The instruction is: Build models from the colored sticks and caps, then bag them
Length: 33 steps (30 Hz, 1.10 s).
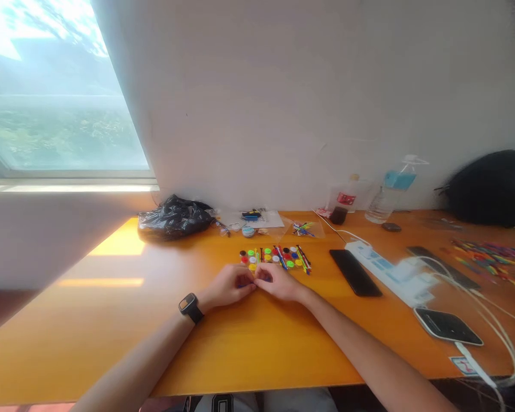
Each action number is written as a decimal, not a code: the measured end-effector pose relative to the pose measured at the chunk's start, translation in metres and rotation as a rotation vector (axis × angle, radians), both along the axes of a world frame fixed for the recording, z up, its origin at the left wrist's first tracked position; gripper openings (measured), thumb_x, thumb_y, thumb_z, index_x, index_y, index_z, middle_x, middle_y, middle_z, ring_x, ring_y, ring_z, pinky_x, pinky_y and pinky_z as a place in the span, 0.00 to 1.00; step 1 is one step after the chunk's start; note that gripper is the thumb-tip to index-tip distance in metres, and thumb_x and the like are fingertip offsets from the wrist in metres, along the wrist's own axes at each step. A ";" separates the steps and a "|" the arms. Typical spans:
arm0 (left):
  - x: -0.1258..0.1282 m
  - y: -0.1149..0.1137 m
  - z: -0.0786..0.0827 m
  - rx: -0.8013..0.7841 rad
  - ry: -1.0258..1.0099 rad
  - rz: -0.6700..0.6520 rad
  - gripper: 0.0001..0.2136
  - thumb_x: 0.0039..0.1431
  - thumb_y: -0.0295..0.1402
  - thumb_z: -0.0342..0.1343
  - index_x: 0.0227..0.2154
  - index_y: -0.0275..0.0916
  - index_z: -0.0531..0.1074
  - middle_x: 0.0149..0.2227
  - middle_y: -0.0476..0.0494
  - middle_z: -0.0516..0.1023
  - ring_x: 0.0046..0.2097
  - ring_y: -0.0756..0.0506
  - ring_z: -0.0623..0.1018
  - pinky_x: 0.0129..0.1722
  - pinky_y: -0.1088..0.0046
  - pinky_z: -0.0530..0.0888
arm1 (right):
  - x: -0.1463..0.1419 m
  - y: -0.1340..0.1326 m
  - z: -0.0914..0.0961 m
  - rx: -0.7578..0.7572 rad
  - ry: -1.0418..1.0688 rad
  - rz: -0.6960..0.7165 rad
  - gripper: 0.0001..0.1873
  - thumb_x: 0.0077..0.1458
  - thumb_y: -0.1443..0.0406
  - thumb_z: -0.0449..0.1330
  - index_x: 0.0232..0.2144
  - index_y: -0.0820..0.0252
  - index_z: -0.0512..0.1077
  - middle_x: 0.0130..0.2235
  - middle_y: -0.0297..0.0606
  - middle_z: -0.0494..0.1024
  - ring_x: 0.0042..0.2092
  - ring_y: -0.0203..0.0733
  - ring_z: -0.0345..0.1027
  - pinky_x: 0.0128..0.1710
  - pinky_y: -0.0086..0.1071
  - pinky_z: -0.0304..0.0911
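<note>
Both forearms are stretching out from the near edge of the orange table (111,320), a black wristwatch (191,308) sitting on the left one. The left hand (228,286) and right hand (280,282) are meeting fingertip to fingertip at the middle of the table, fingers curled together around something small and blue that is barely peeking out between them; I cannot tell which hand is actually gripping it. Just beyond the knuckles, away from the person, the coloured pieces (274,257) are lying in a band running left to right, round caps and thin sticks mixed. Both hands are sitting about equally near that band. Off to the right, a black phone (355,272) and a white power strip (386,270) are lying well apart from the hands.
</note>
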<state>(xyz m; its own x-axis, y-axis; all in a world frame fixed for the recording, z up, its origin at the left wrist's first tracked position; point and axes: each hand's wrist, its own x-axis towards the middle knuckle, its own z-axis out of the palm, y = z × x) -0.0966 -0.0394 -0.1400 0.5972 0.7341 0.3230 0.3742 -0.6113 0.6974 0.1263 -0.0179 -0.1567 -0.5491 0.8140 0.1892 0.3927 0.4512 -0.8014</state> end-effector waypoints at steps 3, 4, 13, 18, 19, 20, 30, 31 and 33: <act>0.000 0.000 0.001 -0.002 0.000 -0.005 0.05 0.63 0.32 0.59 0.35 0.36 0.77 0.32 0.45 0.78 0.32 0.49 0.74 0.31 0.76 0.67 | 0.000 0.000 -0.001 0.013 -0.036 -0.001 0.05 0.57 0.66 0.61 0.30 0.60 0.70 0.29 0.30 0.72 0.31 0.36 0.64 0.31 0.27 0.56; 0.000 0.000 0.001 0.000 0.002 -0.003 0.05 0.63 0.32 0.59 0.35 0.36 0.77 0.32 0.45 0.78 0.32 0.49 0.74 0.32 0.76 0.67 | 0.000 0.000 -0.001 0.018 -0.047 -0.004 0.05 0.57 0.66 0.61 0.30 0.60 0.70 0.28 0.30 0.72 0.31 0.36 0.64 0.31 0.27 0.55; 0.002 -0.001 0.002 -0.003 0.011 0.016 0.06 0.62 0.34 0.60 0.36 0.36 0.78 0.32 0.45 0.78 0.32 0.49 0.73 0.32 0.76 0.68 | -0.001 -0.003 0.000 0.052 -0.067 -0.006 0.05 0.56 0.67 0.59 0.28 0.59 0.68 0.27 0.28 0.68 0.30 0.35 0.60 0.28 0.27 0.51; 0.002 -0.002 0.003 -0.011 0.005 0.014 0.07 0.62 0.34 0.60 0.35 0.36 0.78 0.31 0.45 0.78 0.32 0.49 0.72 0.31 0.76 0.67 | -0.001 -0.001 -0.001 0.030 -0.045 -0.003 0.05 0.56 0.66 0.60 0.28 0.59 0.68 0.27 0.29 0.68 0.30 0.35 0.59 0.28 0.27 0.51; 0.002 -0.002 0.003 -0.010 0.004 0.014 0.06 0.62 0.34 0.60 0.35 0.36 0.78 0.31 0.45 0.77 0.31 0.49 0.72 0.31 0.76 0.67 | -0.001 -0.001 -0.001 0.026 -0.042 -0.002 0.06 0.56 0.66 0.60 0.28 0.59 0.68 0.27 0.29 0.67 0.30 0.35 0.59 0.28 0.27 0.51; 0.002 -0.002 0.003 -0.007 0.002 0.014 0.06 0.62 0.34 0.60 0.34 0.36 0.78 0.31 0.45 0.77 0.31 0.49 0.72 0.31 0.76 0.67 | -0.001 -0.001 -0.001 0.022 -0.039 -0.001 0.06 0.56 0.66 0.60 0.28 0.59 0.68 0.26 0.29 0.67 0.29 0.35 0.59 0.28 0.27 0.51; 0.000 0.000 -0.002 0.007 0.007 0.012 0.06 0.62 0.33 0.60 0.36 0.36 0.78 0.32 0.45 0.78 0.32 0.49 0.73 0.32 0.75 0.68 | -0.004 0.002 -0.004 -0.024 0.016 -0.027 0.05 0.51 0.68 0.61 0.25 0.60 0.68 0.25 0.28 0.67 0.29 0.35 0.59 0.28 0.27 0.51; 0.000 0.000 -0.003 0.008 0.007 0.012 0.06 0.62 0.33 0.59 0.36 0.36 0.78 0.32 0.45 0.78 0.32 0.49 0.73 0.32 0.75 0.68 | -0.005 0.003 -0.004 -0.027 0.018 -0.033 0.05 0.50 0.68 0.61 0.24 0.60 0.68 0.25 0.28 0.67 0.29 0.34 0.59 0.28 0.27 0.51; 0.000 0.001 -0.004 0.014 0.009 0.012 0.05 0.62 0.33 0.59 0.35 0.36 0.77 0.32 0.45 0.78 0.32 0.49 0.73 0.32 0.76 0.68 | -0.005 0.003 -0.004 -0.038 0.025 -0.046 0.05 0.49 0.67 0.61 0.24 0.60 0.68 0.25 0.29 0.68 0.29 0.35 0.59 0.28 0.27 0.52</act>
<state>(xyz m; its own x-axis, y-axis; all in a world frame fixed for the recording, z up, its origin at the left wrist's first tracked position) -0.0962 -0.0387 -0.1439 0.5915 0.7367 0.3278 0.3878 -0.6163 0.6854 0.1209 -0.0149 -0.1607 -0.5068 0.8450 0.1708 0.3922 0.4024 -0.8272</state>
